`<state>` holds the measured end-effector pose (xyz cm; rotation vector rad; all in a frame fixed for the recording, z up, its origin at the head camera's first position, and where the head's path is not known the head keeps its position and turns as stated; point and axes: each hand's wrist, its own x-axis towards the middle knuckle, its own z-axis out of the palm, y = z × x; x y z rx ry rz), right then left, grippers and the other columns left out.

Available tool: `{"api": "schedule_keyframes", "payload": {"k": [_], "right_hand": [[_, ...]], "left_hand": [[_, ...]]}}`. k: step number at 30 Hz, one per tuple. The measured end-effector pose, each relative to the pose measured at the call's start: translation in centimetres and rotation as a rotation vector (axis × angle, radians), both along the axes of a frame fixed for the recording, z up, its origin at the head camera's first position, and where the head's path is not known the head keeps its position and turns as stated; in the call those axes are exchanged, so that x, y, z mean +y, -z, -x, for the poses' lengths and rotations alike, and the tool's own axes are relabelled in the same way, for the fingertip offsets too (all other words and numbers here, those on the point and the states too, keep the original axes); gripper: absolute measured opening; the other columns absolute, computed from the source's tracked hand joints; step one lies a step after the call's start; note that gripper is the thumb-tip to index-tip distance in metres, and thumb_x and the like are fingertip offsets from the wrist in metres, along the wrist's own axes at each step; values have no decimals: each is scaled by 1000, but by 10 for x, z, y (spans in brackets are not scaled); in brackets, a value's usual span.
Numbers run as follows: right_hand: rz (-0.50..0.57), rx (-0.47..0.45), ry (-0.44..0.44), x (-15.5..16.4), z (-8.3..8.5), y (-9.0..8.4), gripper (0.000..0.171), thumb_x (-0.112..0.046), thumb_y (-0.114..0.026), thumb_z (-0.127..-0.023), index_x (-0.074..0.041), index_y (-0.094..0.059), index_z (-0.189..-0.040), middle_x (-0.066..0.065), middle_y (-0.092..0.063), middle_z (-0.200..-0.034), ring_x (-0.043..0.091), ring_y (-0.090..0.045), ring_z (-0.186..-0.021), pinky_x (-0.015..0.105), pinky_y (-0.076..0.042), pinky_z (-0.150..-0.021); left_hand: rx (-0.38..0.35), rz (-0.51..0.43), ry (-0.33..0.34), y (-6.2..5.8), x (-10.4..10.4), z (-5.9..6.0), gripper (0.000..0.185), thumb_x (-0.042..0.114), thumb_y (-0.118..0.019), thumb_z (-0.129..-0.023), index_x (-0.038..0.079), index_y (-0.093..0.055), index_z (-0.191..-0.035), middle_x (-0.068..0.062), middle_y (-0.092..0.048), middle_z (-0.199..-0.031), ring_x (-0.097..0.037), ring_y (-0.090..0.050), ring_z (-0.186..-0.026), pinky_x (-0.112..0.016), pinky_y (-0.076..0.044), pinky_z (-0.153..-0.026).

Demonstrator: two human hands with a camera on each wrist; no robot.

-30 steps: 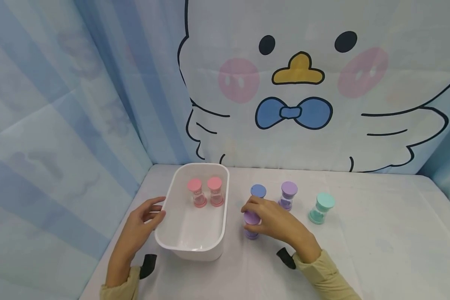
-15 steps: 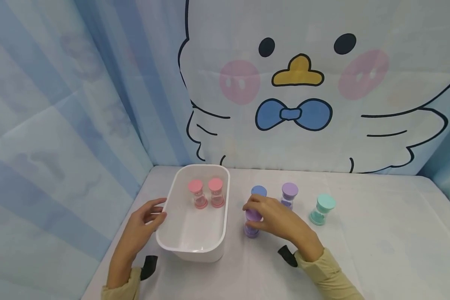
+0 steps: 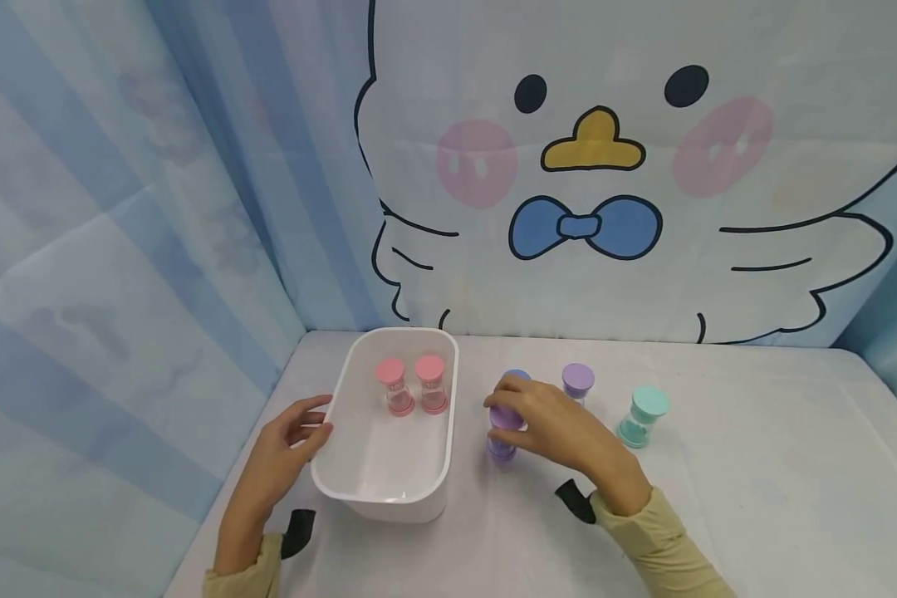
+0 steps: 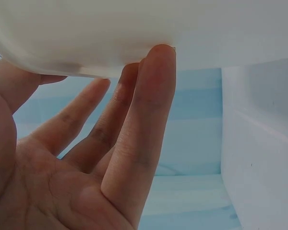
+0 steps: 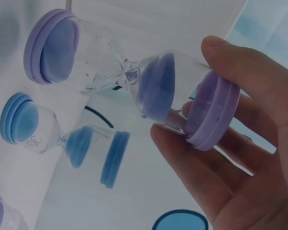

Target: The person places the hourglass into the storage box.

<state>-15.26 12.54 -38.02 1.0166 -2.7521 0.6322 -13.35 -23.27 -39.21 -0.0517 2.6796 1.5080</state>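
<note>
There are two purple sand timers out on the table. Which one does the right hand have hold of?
The nearer purple timer, beside the white bin: the right hand pinches its top cap. The farther purple timer stands untouched beside the mint timer.

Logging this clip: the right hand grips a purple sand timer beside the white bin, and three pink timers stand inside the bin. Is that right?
Not quite. The head view shows two pink timers in the white bin, not three. The rest holds: the right hand grips a purple sand timer by its top cap beside the bin, as the right wrist view confirms.
</note>
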Motion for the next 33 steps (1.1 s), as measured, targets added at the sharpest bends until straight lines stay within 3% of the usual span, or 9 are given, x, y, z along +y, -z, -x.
{"api": "schedule_keyframes", "payload": {"k": [18, 33], "right_hand": [[40, 83, -16, 1, -2, -26, 36, -22, -85, -79, -9, -72, -110, 1, -66, -105, 13, -67, -92, 25, -59, -77], [98, 146, -34, -3, -4, -43, 35, -21, -85, -78, -9, -72, -109, -2, -65, -103, 10, -64, -90, 24, -58, -77]], "left_hand": [[7, 21, 14, 0, 1, 3, 49, 29, -62, -99, 13, -49, -144, -18, -58, -134, -35, -59, -120, -46, -54, -95], [0, 12, 4, -1, 1, -2, 49, 28, -62, -99, 13, -50, -144, -19, -58, -135, -35, -59, -120, -46, -54, -95]]}}
